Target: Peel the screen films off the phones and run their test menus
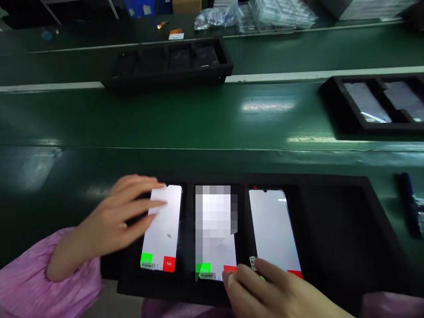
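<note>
Three phones with lit white screens lie in a black tray (334, 181). My left hand (122, 214) reaches over the left phone (168, 225), fingers spread across the upper left of its screen, holding nothing. Green and red boxes show along that screen's bottom, the red one reading "Fail". A pixelated patch covers much of the middle phone (223, 251). My right hand (261, 287) is at the lower end of the middle and right phones, fingers bent and slightly apart, a fingertip by the middle phone's red box. It hides the bottom of the right phone (273, 229).
Another black tray (364, 126) with flat pale pieces sits at the right on the green surface (185, 119). A long black compartmented tray (165, 75) stands farther back. Plastic-wrapped items (281, 15) lie at the far edge. A dark blue object (409, 203) is at the right.
</note>
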Demonstrator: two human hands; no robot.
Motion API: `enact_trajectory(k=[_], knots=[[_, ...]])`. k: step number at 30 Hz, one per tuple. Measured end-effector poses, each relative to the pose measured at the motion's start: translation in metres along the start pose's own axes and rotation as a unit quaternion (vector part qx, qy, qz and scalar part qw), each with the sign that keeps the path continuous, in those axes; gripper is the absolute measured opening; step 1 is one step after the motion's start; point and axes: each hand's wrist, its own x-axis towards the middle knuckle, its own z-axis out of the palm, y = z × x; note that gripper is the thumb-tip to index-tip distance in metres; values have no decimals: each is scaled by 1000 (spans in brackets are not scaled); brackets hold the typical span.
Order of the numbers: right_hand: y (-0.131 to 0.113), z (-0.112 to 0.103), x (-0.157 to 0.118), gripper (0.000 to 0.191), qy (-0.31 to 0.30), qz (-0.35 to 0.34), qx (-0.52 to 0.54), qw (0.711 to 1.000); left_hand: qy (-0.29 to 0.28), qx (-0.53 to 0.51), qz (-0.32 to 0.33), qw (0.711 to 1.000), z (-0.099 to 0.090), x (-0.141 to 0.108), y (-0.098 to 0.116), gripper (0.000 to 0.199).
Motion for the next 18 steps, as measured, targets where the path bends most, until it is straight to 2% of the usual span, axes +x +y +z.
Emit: enact_trajectory(k=[1, 3, 5, 6, 8, 10, 11, 13, 18], knots=[[8, 1, 6, 22, 9, 0, 18, 1000, 19, 46, -43, 998, 4, 0, -7, 20], [28, 4, 18, 22, 35, 27, 67, 997, 19, 107, -109, 988, 13, -2, -18, 25], [52, 5, 29, 21, 78, 114, 146, 980, 2, 121, -141, 983, 18, -5, -24, 31], [63, 4, 35, 17, 109, 180, 195, 958, -1, 119, -147, 982, 20, -7, -24, 32], [82, 1, 43, 11, 159, 302, 287, 895, -1, 120, -154, 981, 22, -9, -22, 32], [94, -4, 47, 16, 194, 375, 353, 835, 7, 126, -159, 979, 23, -11, -19, 32], [97, -6, 48, 19, 212, 392, 374, 813, 14, 133, -163, 978, 24, -12, -17, 31], [98, -9, 48, 22, 241, 400, 396, 791, 28, 139, -172, 975, 27, -11, -16, 28], [89, -11, 45, 21, 259, 388, 396, 791, 58, 67, -186, 979, 35, -5, -18, 29]])
